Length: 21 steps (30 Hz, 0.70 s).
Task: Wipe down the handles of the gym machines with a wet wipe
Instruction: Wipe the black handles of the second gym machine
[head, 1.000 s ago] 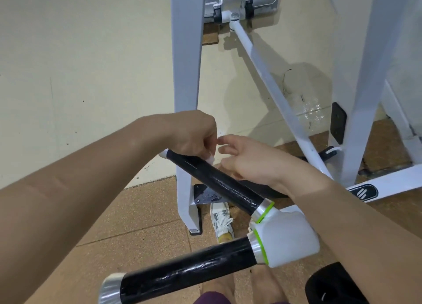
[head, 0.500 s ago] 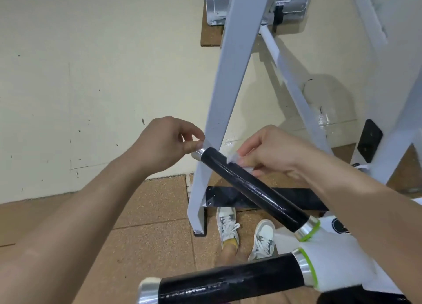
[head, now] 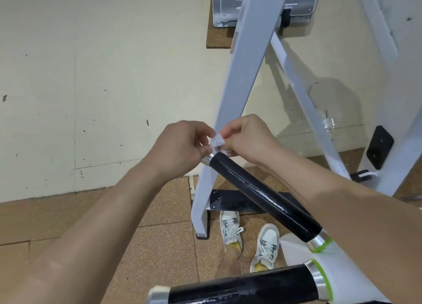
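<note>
Two glossy black handles branch from a white joint (head: pixel 342 274) with green rings. The upper handle (head: pixel 262 194) slants up and left to a silver end cap. The lower handle (head: pixel 239 289) runs left along the bottom edge. Just above the upper handle's tip, a small crumpled white wet wipe (head: pixel 217 142) is pinched between both hands. My left hand (head: pixel 182 147) holds it from the left with curled fingers. My right hand (head: pixel 249 138) pinches it from the right, its forearm crossing over the handle.
A white slanted machine post (head: pixel 230 111) stands right behind the hands, with a thinner white bar (head: pixel 303 93) and more white frame at the right. A black foot plate (head: pixel 230 202) lies on the cork-brown floor by my two sneakers (head: pixel 230 230). The cream wall fills the left.
My right hand came off the upper handle and rose to meet my left hand at the tip. The wipe is now bunched between both hands above the end cap.
</note>
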Tool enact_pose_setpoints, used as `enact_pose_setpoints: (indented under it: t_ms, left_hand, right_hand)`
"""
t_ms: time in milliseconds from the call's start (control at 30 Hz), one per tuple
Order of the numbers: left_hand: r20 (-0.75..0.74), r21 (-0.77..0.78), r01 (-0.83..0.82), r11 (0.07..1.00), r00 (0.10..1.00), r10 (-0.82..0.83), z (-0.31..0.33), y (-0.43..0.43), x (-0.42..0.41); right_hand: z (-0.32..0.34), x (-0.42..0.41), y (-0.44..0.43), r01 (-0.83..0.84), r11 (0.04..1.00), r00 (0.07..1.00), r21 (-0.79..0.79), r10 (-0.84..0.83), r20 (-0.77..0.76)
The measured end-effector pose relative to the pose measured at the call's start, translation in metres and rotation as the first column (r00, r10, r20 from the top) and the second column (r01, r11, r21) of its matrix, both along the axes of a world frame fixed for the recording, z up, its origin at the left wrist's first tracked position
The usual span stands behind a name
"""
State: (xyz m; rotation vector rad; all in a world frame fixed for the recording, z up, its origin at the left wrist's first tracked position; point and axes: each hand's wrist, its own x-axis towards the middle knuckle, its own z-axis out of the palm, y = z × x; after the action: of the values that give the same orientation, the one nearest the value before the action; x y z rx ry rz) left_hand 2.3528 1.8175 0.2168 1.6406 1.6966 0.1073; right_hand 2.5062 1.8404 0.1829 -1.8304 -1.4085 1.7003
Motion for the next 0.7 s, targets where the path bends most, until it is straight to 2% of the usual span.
enact_pose_setpoints:
  t_ms: [200,300,367,467,500,600,633,700]
  left_hand:
    - [0.066,-0.010,-0.089,0.996,0.994,0.089,-0.005,-0.003,-0.002]
    - [0.138,-0.040,-0.127,0.991,0.982,0.131,-0.006,-0.002,-0.005]
    - [0.148,-0.043,-0.138,0.989,0.979,0.143,-0.006,-0.003,-0.007]
    - [0.169,-0.020,-0.163,0.986,0.972,0.164,-0.005,-0.007,-0.007]
    - [0.161,-0.003,-0.161,0.987,0.974,0.159,-0.004,-0.009,-0.005]
    - [0.076,0.072,-0.050,0.996,0.996,0.044,-0.003,-0.013,0.001]
    - [0.058,0.082,-0.028,0.996,0.998,0.023,-0.003,-0.014,0.001]
    - [0.045,0.068,-0.032,0.997,0.999,0.029,-0.004,-0.011,0.000]
  right_hand:
    - [-0.003,0.003,-0.003,-0.103,0.987,0.994,-0.122,0.099,-0.035]
    - [0.007,0.005,-0.007,-0.079,0.996,0.997,0.030,0.079,0.006]
    - [0.020,0.006,-0.013,-0.195,0.966,0.977,0.169,0.176,0.121]
    - [0.035,-0.004,-0.019,-0.542,0.792,0.823,0.282,0.433,0.368]
    - [0.033,-0.006,-0.018,-0.545,0.787,0.816,0.289,0.420,0.397]
    - [0.018,-0.004,-0.012,-0.243,0.944,0.941,0.222,0.174,0.291]
    - [0.012,-0.003,-0.011,-0.188,0.968,0.953,0.167,0.138,0.270]
    - [0.005,-0.001,-0.012,-0.182,0.981,0.958,0.065,0.162,0.236]
